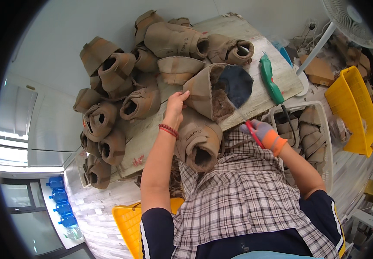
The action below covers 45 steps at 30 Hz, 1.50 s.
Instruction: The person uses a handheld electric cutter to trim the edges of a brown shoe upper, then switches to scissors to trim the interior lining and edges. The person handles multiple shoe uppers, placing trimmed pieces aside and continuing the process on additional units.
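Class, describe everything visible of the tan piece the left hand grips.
The tan piece is a flared tube, apparently leathery outside, with fuzzy brown lining and dark blue material in its opening. It tilts by the edge of the table, opening facing right. The left hand grips its left side; the right hand holds a red-handled tool near its lower rim.
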Available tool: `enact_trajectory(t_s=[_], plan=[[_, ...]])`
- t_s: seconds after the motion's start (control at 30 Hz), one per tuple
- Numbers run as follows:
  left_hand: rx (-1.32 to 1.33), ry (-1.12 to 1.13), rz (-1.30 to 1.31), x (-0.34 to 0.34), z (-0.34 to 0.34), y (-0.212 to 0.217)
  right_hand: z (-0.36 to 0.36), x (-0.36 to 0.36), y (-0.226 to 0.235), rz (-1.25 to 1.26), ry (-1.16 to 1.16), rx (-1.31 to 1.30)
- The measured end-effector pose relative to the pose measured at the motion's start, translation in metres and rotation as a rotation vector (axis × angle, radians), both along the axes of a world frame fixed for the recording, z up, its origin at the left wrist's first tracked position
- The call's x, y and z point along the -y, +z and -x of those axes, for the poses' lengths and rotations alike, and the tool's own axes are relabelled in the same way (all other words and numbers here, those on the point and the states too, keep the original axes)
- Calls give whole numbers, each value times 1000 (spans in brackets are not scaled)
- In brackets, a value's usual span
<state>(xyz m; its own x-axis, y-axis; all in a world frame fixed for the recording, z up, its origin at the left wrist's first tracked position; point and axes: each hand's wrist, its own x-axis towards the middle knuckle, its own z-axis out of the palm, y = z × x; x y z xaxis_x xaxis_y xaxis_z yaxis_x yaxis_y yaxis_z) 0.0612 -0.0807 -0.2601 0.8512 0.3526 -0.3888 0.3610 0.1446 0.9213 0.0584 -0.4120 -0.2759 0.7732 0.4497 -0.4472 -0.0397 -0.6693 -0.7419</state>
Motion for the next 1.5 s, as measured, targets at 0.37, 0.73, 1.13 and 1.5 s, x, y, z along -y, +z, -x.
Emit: enact_trajectory(t_s=[0.37,0.73,1.13,1.5], plan=[[450,168,766,-18,57,11,25,17,-13,-892,-576,-544],[589,69,999,-21,97,39,9,-6,165,-61,139,1121],[547,89,1057,14,162,53,-14,-53,187,247,634,1259],[464,225,1051,27,188,51,0,-92,161,340,929,1180]])
